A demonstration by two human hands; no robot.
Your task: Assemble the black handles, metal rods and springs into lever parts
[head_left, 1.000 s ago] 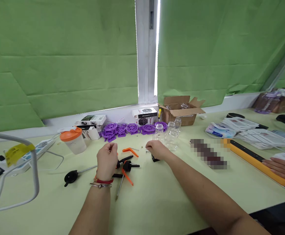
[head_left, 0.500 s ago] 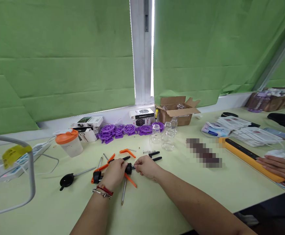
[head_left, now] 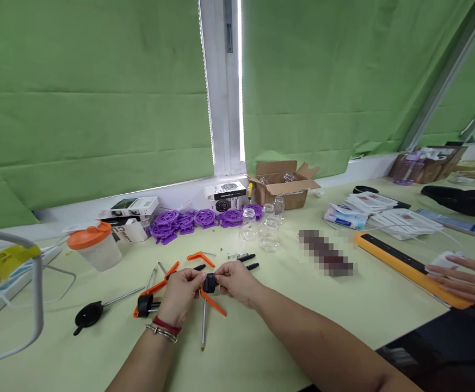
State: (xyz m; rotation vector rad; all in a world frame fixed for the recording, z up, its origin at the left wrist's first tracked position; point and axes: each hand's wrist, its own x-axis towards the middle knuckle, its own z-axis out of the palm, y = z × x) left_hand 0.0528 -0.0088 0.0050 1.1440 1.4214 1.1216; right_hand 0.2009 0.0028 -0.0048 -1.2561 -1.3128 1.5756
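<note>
Between the fingertips of my left hand [head_left: 183, 291] and my right hand [head_left: 237, 280] is a small black cylindrical part [head_left: 209, 283]. Both hands pinch it, one from each side. Just below it lies an orange angled handle [head_left: 215, 304], beside a metal rod [head_left: 203, 326] with a brass-coloured tip. Left of my left wrist rests another black part with metal pins [head_left: 145, 306], by more orange handles. A round black lid-like piece on a metal rod [head_left: 90, 316] lies further left. Beyond my right hand are a spring [head_left: 237, 256] and black rods [head_left: 252, 267].
Purple plastic pieces [head_left: 204, 218], glass jars [head_left: 248, 231] and an open cardboard box [head_left: 288, 193] line the back. An orange-lidded cup [head_left: 98, 253] and a grey metal frame [head_left: 38, 294] stand left. At right, another person's hand [head_left: 469, 280] is over a yellow-and-black bar [head_left: 400, 264].
My view has turned slightly right. The black part has turned between my fingers, and my right fingers have come from its thin metal end to its body.
</note>
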